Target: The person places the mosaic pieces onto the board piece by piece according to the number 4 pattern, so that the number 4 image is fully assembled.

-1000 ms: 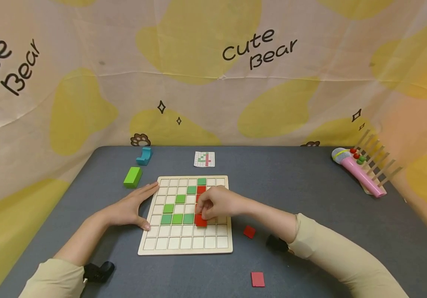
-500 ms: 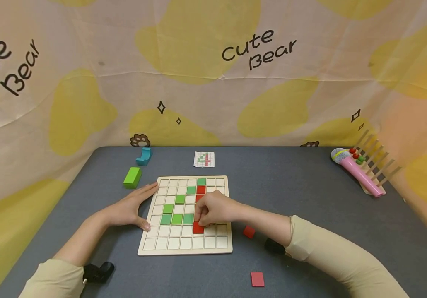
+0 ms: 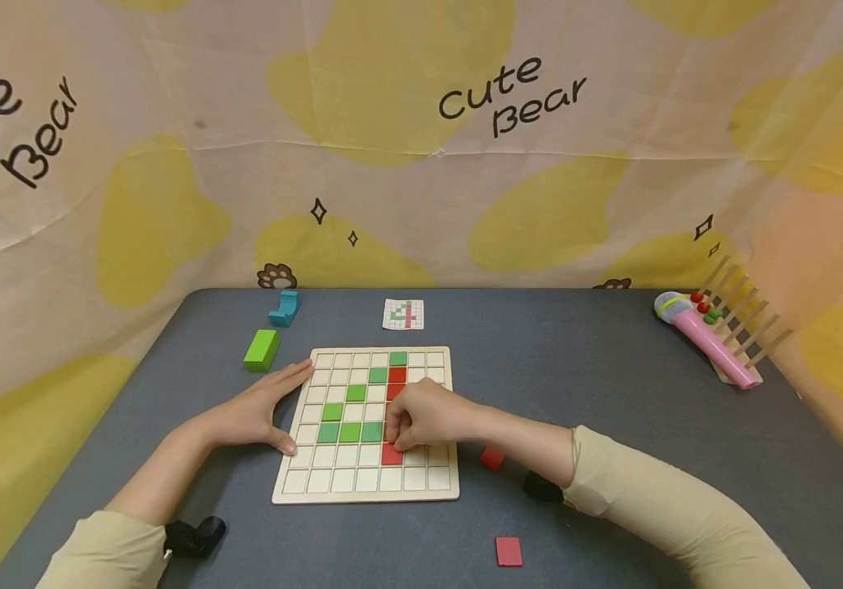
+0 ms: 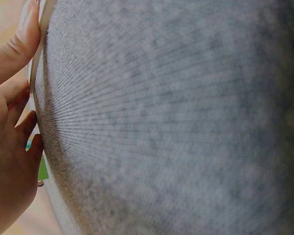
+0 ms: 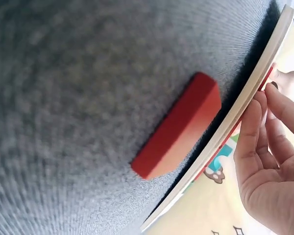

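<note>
A square wooden grid board [image 3: 366, 496] lies on the table with green tiles [image 3: 350, 433] in a stepped slope and row, and red tiles [image 3: 396, 375] in a column. My left hand [image 3: 248, 413] rests spread along the board's left side, fingertips at its far left corner and thumb on the left edge. Over the red column, my right hand [image 3: 428, 413] has curled fingers and pinches a red tile [image 3: 392, 455] low in that column, which lies flat in its square. The right wrist view shows those fingertips at the board's surface. The hand hides some squares.
Two loose red tiles, one nearer the board [image 3: 492, 458] and one in front [image 3: 508, 551], lie to the right. A small pattern card [image 3: 403, 315] is behind the board. Green [image 3: 262, 351] and blue blocks [image 3: 285, 309] stand left; a pink toy microphone [image 3: 715, 343] and pegged rack [image 3: 752, 327] are far right.
My right hand has moved slightly towards me, bringing the red tile down one square in the column, where it now sits flat. The left hand stays where it was.
</note>
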### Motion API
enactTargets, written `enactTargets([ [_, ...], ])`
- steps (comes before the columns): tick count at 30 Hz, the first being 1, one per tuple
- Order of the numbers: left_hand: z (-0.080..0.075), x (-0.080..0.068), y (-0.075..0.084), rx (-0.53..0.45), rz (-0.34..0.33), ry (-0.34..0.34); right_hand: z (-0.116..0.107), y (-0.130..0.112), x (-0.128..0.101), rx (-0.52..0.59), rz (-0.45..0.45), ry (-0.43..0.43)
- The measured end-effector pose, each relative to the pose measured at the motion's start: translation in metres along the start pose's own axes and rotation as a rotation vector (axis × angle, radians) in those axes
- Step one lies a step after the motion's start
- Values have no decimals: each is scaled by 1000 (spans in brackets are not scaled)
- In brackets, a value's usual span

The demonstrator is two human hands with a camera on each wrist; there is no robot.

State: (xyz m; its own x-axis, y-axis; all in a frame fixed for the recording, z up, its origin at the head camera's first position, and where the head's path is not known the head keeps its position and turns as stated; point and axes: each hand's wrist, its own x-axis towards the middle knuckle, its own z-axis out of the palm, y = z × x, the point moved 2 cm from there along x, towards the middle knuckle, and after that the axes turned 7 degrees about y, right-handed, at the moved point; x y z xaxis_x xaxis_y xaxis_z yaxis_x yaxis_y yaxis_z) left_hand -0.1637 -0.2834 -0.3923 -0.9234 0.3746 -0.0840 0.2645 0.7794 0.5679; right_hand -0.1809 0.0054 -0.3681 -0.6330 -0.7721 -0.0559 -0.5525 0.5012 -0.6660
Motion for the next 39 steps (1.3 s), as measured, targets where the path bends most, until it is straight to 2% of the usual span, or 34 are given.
enactTargets([
  [6, 1, 1, -1, -1, -4, -5, -11, 5, -7, -4, -64, -56],
  [11, 1, 2, -1, -3, -7, -5, -22, 14, -23, 52, -154, -198],
  [15, 1, 2, -1, -8, -6, -5, -26, 24, -40, 142, -161, -316],
  [20, 1, 2, -1, -10, -10, -8, -29, 36, -61, 188, -191, -406],
  [25, 0, 1, -2, -6, -9, -9, -28, 40, -75, 151, -216, -484],
  [31, 0, 0, -2, -10, -2, -7, -23, 36, -79, 95, -230, -555],
  [39, 1, 1, -2, -10, -13, -11, -13, 29, -86, -53, -360, -627],
])
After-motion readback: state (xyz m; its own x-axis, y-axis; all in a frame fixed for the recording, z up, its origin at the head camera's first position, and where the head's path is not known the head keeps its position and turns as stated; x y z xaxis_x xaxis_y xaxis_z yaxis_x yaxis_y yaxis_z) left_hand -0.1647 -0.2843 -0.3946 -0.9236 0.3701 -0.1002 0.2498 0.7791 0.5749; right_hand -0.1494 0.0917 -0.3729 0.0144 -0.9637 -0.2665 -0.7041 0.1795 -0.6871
